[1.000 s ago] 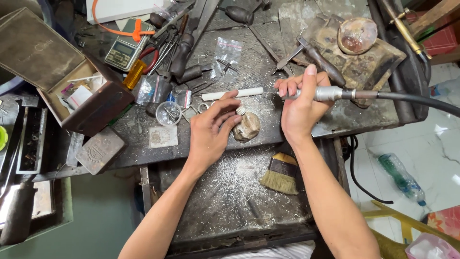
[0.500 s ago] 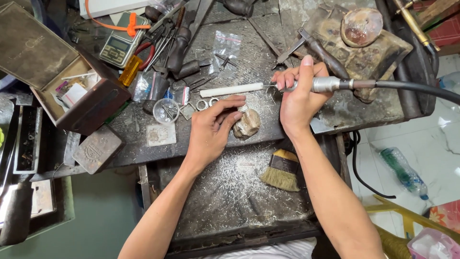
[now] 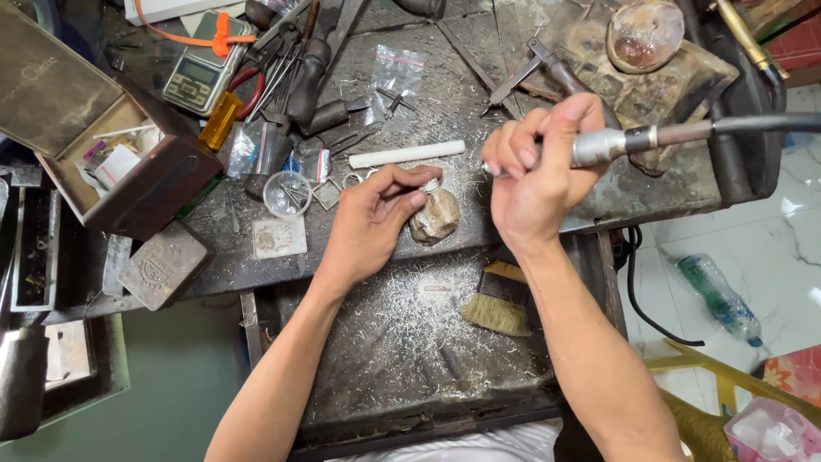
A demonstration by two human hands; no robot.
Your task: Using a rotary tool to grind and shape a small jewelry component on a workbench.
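Note:
My left hand (image 3: 376,218) pinches a small silver ring (image 3: 432,185) between thumb and fingertips, resting it against a worn wooden bench peg (image 3: 436,218). My right hand (image 3: 534,175) grips a metal rotary handpiece (image 3: 611,144) whose flexible black shaft (image 3: 770,124) runs off to the right. The tool's tip points left toward the ring, a short gap away. A white stick (image 3: 406,155) lies on the bench just behind both hands.
Metal filings cover a tray (image 3: 359,368) under the bench, with a small brush (image 3: 500,299) on it. An open brown box (image 3: 145,184), a digital scale (image 3: 195,79), pliers and files crowd the back left. A plastic bottle (image 3: 718,299) lies on the floor at right.
The view has drifted, so both hands sit lower in the frame. My right hand has lifted the handpiece slightly and my left hand stays on the ring at the peg.

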